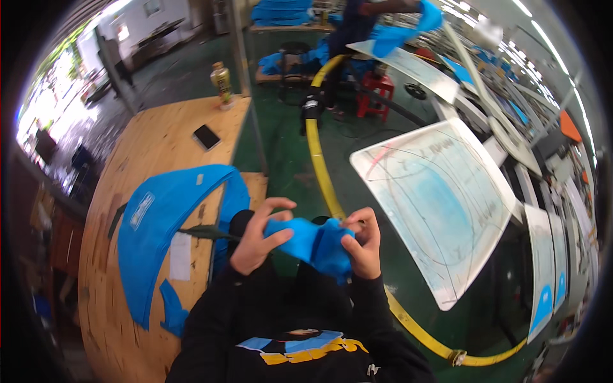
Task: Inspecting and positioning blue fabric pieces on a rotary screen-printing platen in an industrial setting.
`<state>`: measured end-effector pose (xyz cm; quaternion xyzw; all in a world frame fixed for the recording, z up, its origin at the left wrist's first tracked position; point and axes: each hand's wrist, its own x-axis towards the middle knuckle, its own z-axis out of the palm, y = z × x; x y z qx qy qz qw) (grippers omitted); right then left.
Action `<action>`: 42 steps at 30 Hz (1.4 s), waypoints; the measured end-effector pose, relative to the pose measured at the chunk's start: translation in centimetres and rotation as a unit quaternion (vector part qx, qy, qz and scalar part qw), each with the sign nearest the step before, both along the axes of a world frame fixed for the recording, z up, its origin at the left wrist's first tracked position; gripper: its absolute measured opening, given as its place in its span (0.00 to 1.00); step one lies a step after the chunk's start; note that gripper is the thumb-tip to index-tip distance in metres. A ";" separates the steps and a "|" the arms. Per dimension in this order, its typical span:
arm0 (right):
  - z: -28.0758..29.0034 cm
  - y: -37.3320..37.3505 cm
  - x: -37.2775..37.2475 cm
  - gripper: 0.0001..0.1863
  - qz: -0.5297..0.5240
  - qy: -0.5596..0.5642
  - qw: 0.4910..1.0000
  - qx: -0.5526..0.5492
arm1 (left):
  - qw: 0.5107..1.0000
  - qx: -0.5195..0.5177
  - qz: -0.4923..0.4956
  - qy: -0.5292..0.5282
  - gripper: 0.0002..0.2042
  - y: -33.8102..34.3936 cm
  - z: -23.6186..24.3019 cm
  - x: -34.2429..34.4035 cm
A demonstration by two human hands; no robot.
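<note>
Hands come first, raised over the lap: left hand [258,241] has thumb and fingers partly curled, pinching the left end of a small blue fabric piece [299,240]; right hand [364,247] is curled tighter, thumb and fingers gripping the bunched right end. Piece sits between them in mid-air, in front of the black top [274,316], off the surface. Its middle looks folded or overlapped; exact layering can't be told.

Step in hand, by the look of it: two-handed handling of the piece, maybe folding or lining up its edges. Next move likely calls for keeping both pinches, evening out the bunched end and not letting the overlap slip.

To the left, wooden surface [159,142] carries a large curved blue panel [148,236], a white paper slip [180,256] beside its inner edge, a blue scrap [171,311] near its lower end, then a phone [206,137] and a bottle [221,84] at the far edge. To the right, a white marked board [440,204]. Further off, a co-worker [351,29] handles more blue cloth [405,30] by a red stool [377,92]
</note>
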<state>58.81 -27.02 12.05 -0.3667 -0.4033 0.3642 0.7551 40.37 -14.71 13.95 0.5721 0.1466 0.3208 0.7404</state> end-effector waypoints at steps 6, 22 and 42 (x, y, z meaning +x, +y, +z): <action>-8.8 -3.2 0.1 0.33 0.048 0.099 0.989 -0.101 | 0.959 -0.186 0.215 0.001 0.29 -4.3 -4.7 -19.7; 4.6 31.5 -10.3 0.23 0.298 0.226 0.923 0.090 | 0.834 0.022 0.512 -0.203 0.23 2.9 1.1 -40.1; -7.5 39.7 -13.4 0.09 0.217 -0.320 0.904 -0.183 | 0.761 -0.073 0.601 0.233 0.16 -1.5 -9.6 -44.4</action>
